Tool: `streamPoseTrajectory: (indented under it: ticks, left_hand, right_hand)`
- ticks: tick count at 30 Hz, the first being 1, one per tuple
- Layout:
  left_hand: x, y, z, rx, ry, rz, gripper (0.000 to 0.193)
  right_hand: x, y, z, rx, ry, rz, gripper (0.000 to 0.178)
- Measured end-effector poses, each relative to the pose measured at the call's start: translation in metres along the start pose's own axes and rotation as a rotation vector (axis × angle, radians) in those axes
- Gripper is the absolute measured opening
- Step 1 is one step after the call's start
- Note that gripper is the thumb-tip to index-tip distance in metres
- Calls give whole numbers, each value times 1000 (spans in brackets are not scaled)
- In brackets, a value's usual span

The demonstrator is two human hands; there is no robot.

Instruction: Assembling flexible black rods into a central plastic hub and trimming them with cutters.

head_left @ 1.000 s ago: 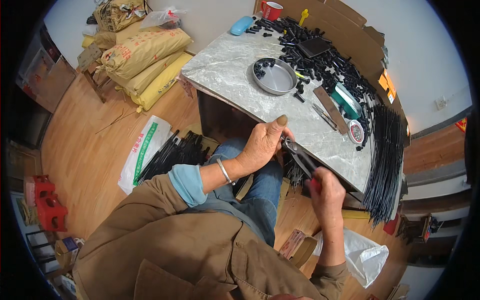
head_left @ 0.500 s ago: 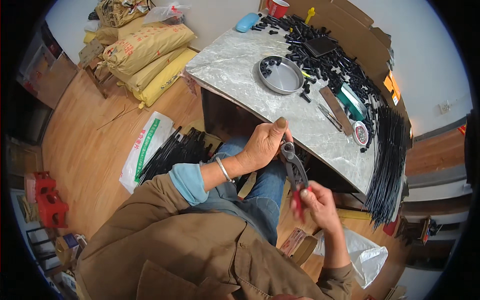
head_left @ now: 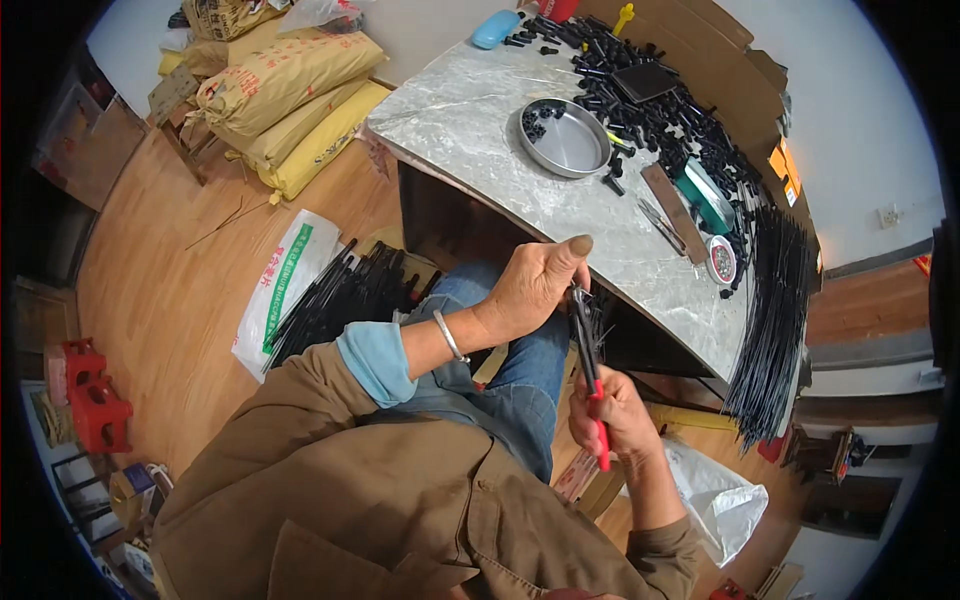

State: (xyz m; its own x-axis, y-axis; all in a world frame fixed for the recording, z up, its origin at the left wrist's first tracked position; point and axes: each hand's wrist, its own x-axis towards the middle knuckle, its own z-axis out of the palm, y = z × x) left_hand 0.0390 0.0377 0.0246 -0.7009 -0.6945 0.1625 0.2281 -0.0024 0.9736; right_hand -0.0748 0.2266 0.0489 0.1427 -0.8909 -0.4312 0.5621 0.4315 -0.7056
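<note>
Pliers (head_left: 587, 345), black metal, red-handled, point long-ways forward; right hand (head_left: 624, 415), grip wrapped round them; left hand (head_left: 535, 288), can't tell.

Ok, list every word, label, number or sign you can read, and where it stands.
Wording is not copied here, only placed.
White bag at left: red characters, lettering on its green band.
Upper yellow sack: red characters.
Bottom yellow sack: dark print, too blurred to read.
Topmost sack: dark characters, partly visible.
Orange label on the cardboard: too small to read.
</note>
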Motion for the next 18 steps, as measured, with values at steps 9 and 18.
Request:
streamPoseTrajectory:
  ticks: [9,18]
  left_hand:
    - [4,-2,-5,-1,72,18,71]
    - [-1,5,-4,9,20,1,71]
  right_hand:
    - [5,-15,12,-978,399,-420,18]
    - [1,-28,17,-993,300,-47,34]
